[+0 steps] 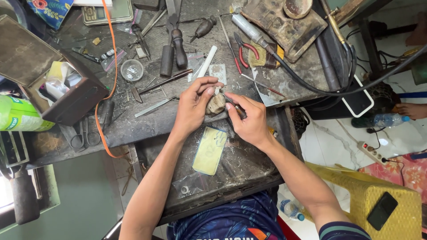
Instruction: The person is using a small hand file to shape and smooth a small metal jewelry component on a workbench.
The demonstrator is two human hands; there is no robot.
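My left hand (194, 106) grips a small pale, rough lump (216, 105) at the front edge of the dark workbench (147, 120), with a tiny metal piece pinched at its top between thumb and forefinger. My right hand (250, 119) holds a thin hand tool (233, 103) like a pen, its tip resting against that piece. Both hands meet over the pull-out tray (240, 164) below the bench edge. A yellow-green flat card (210, 150) lies on the tray under my hands.
Pliers with red handles (243, 50), wooden-handled tools (172, 51), tweezers (155, 106), a small round dish (132, 70), a white stick (207, 61) and a flexible-shaft handpiece (249, 30) litter the bench. An orange cord (110, 66) runs down the left. A brown box (49, 75) stands left; a yellow stool with a phone (382, 209) stands right.
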